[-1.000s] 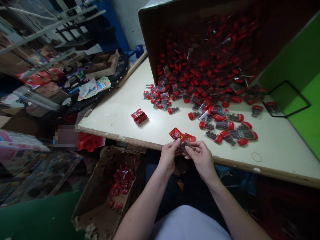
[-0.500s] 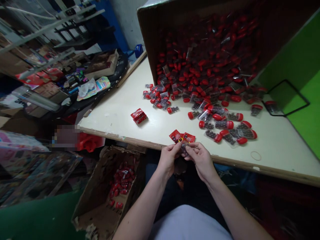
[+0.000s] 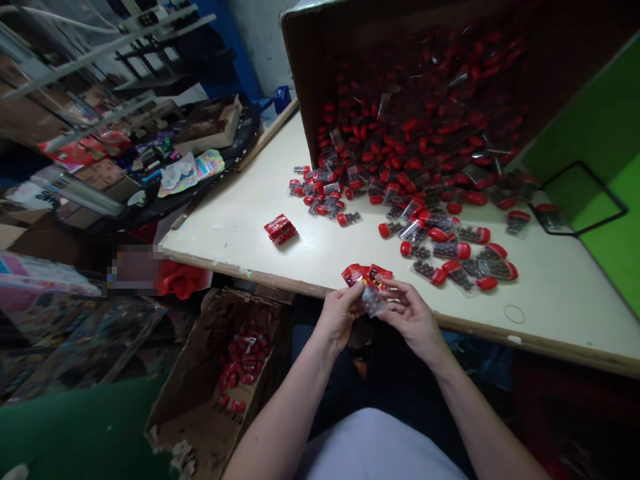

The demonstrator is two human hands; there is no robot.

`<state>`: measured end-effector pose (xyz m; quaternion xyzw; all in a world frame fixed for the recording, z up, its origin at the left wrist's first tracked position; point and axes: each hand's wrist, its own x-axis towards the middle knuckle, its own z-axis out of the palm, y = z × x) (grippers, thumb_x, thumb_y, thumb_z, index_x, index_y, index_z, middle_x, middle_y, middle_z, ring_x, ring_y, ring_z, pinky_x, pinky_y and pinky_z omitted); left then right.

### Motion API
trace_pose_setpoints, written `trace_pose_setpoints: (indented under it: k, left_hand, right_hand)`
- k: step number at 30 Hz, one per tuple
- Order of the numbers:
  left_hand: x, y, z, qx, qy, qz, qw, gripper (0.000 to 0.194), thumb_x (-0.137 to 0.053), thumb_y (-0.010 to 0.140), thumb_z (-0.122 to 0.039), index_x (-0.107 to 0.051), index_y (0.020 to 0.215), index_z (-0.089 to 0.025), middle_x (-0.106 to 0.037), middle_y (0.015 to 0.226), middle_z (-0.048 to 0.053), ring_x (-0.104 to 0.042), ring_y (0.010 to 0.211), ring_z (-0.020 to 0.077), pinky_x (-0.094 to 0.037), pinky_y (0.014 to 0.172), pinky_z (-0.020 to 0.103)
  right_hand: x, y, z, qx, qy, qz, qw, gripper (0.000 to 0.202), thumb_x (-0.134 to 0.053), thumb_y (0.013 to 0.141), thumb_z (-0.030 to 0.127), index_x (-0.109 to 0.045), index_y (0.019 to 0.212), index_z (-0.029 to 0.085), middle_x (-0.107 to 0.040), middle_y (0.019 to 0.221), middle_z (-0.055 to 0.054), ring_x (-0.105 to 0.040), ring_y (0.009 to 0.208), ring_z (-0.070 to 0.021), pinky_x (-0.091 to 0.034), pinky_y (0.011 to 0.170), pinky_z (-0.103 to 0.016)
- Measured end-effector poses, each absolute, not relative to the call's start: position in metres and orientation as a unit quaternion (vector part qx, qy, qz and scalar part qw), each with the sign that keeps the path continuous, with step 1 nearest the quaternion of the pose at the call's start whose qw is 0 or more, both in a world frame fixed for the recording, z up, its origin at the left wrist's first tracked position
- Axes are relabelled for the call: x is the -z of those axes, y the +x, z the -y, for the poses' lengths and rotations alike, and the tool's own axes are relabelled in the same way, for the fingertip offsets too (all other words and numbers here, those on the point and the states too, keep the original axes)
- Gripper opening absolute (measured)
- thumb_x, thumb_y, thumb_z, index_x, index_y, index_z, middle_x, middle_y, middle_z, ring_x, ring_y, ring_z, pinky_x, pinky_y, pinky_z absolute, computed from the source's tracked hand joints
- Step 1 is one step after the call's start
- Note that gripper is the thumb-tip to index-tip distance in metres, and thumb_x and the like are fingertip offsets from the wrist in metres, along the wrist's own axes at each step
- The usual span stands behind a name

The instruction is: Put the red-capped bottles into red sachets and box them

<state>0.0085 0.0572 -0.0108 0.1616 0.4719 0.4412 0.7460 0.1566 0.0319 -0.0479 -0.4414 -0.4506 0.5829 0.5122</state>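
- Head view: the left hand point(image 3: 340, 317) pinches a clear packet point(image 3: 374, 301) between thumb and fingers, at the front edge of the white table point(image 3: 225, 233).
- The right hand point(image 3: 414, 323) has its fingertips at the packet's right side; I cannot tell whether they grip.
- Tabletop runs open between the hands and a red bundle point(image 3: 281, 230), and on to the left edge.
- A large carton point(image 3: 300, 87) spills red-capped packs point(image 3: 410, 160) onto the table.
- A torn carton point(image 3: 185, 387) below contains red packs.
- Print on the red cards point(image 3: 356, 272) is too small to read.
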Motion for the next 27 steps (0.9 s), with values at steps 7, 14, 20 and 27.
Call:
trace_pose_setpoints:
  k: [7, 14, 20, 27]
  left_hand:
    - [0.005, 0.016, -0.045, -0.449, 0.155, -0.452, 0.755, 0.029, -0.077, 0.062, -0.034, -0.07, 0.075, -0.009, -0.069, 0.075, 0.007, -0.06, 0.068, 0.0122, -0.045, 0.074, 0.028]
    - [0.005, 0.019, -0.045, -0.456, 0.153, -0.454, 0.75, 0.027, -0.076, 0.064, -0.032, -0.069, 0.073, -0.009, -0.068, 0.075, 0.008, -0.06, 0.069, 0.0116, -0.046, 0.075, 0.027]
    - [0.018, -0.032, -0.04, -0.485, 0.193, -0.561, 0.642, 0.035, -0.073, 0.064, -0.038, -0.07, 0.084, -0.01, -0.07, 0.087, 0.01, -0.064, 0.081, 0.0191, -0.047, 0.077, 0.031]
    - [0.052, -0.211, -0.007, -0.146, 0.379, -0.897, 0.176, 0.037, -0.067, 0.06, -0.048, -0.069, 0.079, -0.017, -0.069, 0.068, 0.008, -0.064, 0.076, 0.033, -0.047, 0.063, 0.037]
  right_hand:
    - [0.046, 0.156, -0.037, -0.568, -0.456, 0.465, 0.502, 0.044, -0.071, 0.075, 0.03, -0.06, 0.117, 0.027, -0.065, 0.115, -0.003, -0.064, 0.097, -0.0212, -0.052, 0.089, -0.037]
    - [0.05, 0.151, -0.037, -0.514, -0.494, 0.492, 0.5, 0.039, -0.07, 0.075, 0.033, -0.065, 0.113, 0.026, -0.068, 0.111, -0.004, -0.065, 0.095, -0.0219, -0.051, 0.088, -0.037]
    - [0.045, 0.171, -0.04, -0.456, -0.542, 0.531, 0.466, 0.047, -0.067, 0.077, 0.035, -0.058, 0.122, 0.023, -0.068, 0.097, -0.004, -0.065, 0.079, -0.0181, -0.055, 0.071, -0.031]
    - [0.061, 0.25, -0.067, -0.034, -0.714, 0.628, 0.309, 0.034, -0.057, 0.084, 0.036, -0.065, 0.111, 0.018, -0.066, 0.097, -0.009, -0.061, 0.08, -0.0215, -0.049, 0.078, -0.036]
